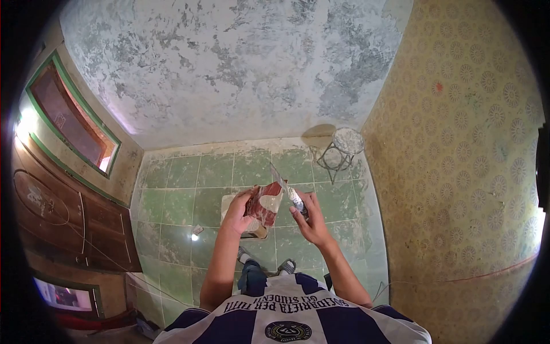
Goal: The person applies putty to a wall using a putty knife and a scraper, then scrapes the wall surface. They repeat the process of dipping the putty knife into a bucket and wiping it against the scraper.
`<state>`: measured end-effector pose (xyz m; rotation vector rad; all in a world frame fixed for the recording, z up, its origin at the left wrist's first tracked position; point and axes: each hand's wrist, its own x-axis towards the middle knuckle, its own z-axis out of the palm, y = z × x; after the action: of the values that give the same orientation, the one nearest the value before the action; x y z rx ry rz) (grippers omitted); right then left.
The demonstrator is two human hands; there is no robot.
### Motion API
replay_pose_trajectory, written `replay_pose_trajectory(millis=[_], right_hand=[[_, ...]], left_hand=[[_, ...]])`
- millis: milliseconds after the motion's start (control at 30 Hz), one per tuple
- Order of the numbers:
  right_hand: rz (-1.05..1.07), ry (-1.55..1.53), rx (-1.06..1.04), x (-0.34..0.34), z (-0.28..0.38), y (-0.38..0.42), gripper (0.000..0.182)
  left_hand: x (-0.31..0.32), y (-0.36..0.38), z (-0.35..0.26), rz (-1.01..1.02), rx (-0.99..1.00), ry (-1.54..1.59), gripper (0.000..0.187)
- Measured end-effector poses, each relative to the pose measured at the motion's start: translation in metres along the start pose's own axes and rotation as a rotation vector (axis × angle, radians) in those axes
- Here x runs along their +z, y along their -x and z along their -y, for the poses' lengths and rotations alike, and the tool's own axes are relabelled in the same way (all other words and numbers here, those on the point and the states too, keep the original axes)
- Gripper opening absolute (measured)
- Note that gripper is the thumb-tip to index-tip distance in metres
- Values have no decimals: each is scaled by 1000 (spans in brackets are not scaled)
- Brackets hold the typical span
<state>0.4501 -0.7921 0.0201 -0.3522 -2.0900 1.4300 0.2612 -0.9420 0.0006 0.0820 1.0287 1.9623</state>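
Standing person, seen from above; striped shirt with lettering fills the bottom edge of the view. Left hand is clenched around the left side of a reddish brick, held up in the air at about waist height, well above the floor. Brick face carries pale mortar smears. Right hand is wrapped around the handle of a trowel; the blade runs up and to the left, its tip above the brick's top edge, and the blade lies across or touches the brick's right side, exact contact hard to tell. Both hands close together, brick between them. Below the hands, a pale block sits on the green tiled floor, partly hidden by the brick and left forearm. Two shoes show on the tiles just under the arms. At the far right corner of the floor, against the patterned wall, a wire stand carries a round pan with grey contents. Far wall is rough grey plaster, patchy. Left side: a green-framed window and a dark wooden door. A small bright scrap lies on the tiles left of the block.
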Motion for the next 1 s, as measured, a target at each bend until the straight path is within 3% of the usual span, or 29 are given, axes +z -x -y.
replay_pose_trajectory(millis=[100,167,267,433,533,633,833,1000], right_hand=[[-31,92,-73,6,-14,3,47],[-95,340,-203,3,-22,8,48],[-101,401,-143,0,-45,27,48],[-106,308,35,-7,-73,64,45],[-113,314,68,-14,-65,68,43],[-177,250,-37,-20,-43,60,38],[-223,173,-30,-25,-9,51,38],[-214,224,-5,-16,-31,76,38]], left_hand=[[-9,-3,0,50,4,71,29],[-20,-6,-3,92,-20,121,28],[-23,1,-12,126,-45,190,24],[-21,12,-9,157,-4,223,23],[-24,11,0,87,4,50,27],[-15,13,11,65,-42,0,28],[19,15,18,95,-125,-77,27],[21,6,22,102,-134,-61,24]])
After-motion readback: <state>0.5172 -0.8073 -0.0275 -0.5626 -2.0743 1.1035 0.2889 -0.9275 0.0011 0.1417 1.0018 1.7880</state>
